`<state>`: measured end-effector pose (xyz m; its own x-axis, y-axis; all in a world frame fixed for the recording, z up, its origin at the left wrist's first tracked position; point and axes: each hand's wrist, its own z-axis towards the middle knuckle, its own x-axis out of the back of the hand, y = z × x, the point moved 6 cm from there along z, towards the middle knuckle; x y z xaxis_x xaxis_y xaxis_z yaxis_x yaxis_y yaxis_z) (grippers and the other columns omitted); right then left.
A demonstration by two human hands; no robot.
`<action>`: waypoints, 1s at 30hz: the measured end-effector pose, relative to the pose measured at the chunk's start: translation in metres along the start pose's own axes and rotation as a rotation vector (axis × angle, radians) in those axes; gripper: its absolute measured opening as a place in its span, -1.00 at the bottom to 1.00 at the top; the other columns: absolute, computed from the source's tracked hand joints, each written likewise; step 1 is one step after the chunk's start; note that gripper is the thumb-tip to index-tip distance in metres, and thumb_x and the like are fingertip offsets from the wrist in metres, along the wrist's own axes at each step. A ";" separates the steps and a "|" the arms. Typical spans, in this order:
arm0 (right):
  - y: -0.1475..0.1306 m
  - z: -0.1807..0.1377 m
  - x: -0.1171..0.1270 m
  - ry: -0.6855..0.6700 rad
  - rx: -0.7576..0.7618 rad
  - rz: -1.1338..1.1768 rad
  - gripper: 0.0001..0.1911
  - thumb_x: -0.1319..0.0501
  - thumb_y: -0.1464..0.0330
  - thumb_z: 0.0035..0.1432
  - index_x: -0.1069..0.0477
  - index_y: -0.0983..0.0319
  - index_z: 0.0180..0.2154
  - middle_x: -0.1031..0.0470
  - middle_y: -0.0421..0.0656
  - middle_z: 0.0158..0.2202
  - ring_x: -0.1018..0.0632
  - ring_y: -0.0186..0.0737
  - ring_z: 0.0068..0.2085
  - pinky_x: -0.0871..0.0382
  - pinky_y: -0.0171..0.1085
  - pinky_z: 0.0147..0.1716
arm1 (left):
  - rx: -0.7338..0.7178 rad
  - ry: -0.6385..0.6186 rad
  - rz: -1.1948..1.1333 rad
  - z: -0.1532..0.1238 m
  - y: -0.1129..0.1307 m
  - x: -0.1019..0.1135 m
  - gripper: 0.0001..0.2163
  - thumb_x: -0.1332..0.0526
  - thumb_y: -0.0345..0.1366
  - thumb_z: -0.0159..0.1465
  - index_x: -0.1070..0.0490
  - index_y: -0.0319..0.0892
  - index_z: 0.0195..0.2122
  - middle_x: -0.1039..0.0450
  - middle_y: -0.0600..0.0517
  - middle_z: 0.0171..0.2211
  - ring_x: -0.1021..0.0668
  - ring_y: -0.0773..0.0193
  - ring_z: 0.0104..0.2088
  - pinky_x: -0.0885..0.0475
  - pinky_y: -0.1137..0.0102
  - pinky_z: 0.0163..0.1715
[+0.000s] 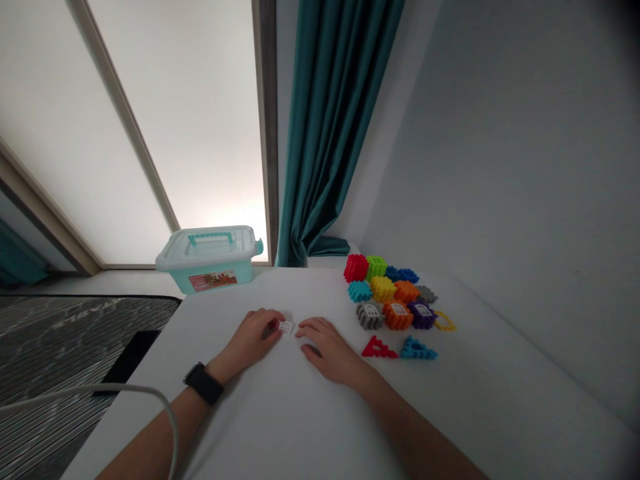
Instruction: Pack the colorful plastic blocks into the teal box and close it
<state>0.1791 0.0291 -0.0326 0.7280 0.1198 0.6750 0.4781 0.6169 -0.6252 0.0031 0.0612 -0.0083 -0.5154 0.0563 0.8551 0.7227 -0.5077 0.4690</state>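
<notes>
Near the middle of the white table (280,407), my left hand (255,339) is closed at the fingertips on a small white piece (286,327) with a grid pattern. Just right of that piece is my right hand (327,350), palm down, fingers extended and holding nothing I can see. To its right lie interlocking plastic pieces in colour-sorted stacks. A grey stack (370,316), an orange stack (398,315) and a purple stack (422,315) each bear a white grid piece on top. A red triangular piece (380,347) and a blue triangular piece (419,348) lie nearer me.
A lidded teal storage box (220,260) stands at the table's back left. More stacks, including a red one (356,267) and a yellow one (383,289), sit back right. A pale cable (165,403) crosses over my left forearm. A teal curtain (335,133) hangs behind.
</notes>
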 end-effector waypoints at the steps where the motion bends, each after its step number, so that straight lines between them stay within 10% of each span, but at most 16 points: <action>1: 0.001 0.000 0.000 0.011 -0.012 0.005 -0.71 -0.19 0.52 0.20 -0.44 0.15 -0.06 -0.50 -0.07 -0.03 -0.45 -0.06 0.07 -0.34 -0.01 0.11 | 0.006 0.005 -0.040 0.000 0.003 0.000 -0.84 -0.20 -0.38 0.26 -0.46 -0.12 -0.14 -0.54 0.03 -0.30 -0.55 0.18 -0.24 -0.36 0.29 -0.15; 10: 0.012 0.003 0.006 0.198 -0.165 0.295 -0.91 -0.17 0.36 0.29 -0.41 0.16 -0.31 -0.46 -0.12 -0.14 -0.46 -0.13 -0.03 -0.33 -0.11 0.04 | 0.039 0.019 -0.378 0.002 0.028 -0.006 -0.88 -0.20 -0.28 0.31 -0.45 -0.15 -0.16 -0.50 0.08 -0.36 -0.53 0.30 -0.32 -0.41 0.41 -0.25; 30: 0.005 -0.002 0.011 0.242 -0.169 0.268 -0.89 -0.19 0.39 0.24 -0.40 0.17 -0.17 -0.38 -0.09 -0.09 -0.43 -0.11 0.00 -0.35 -0.05 0.09 | -0.256 0.189 0.040 -0.007 0.035 0.007 -0.75 -0.34 -0.22 0.26 -0.48 -0.05 -0.03 -0.38 -0.08 -0.01 -0.50 0.14 -0.07 -0.46 0.19 -0.04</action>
<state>0.1908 0.0326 -0.0288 0.9229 0.0600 0.3804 0.3153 0.4494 -0.8359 0.0212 0.0379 0.0125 -0.5828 -0.1167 0.8042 0.6171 -0.7074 0.3446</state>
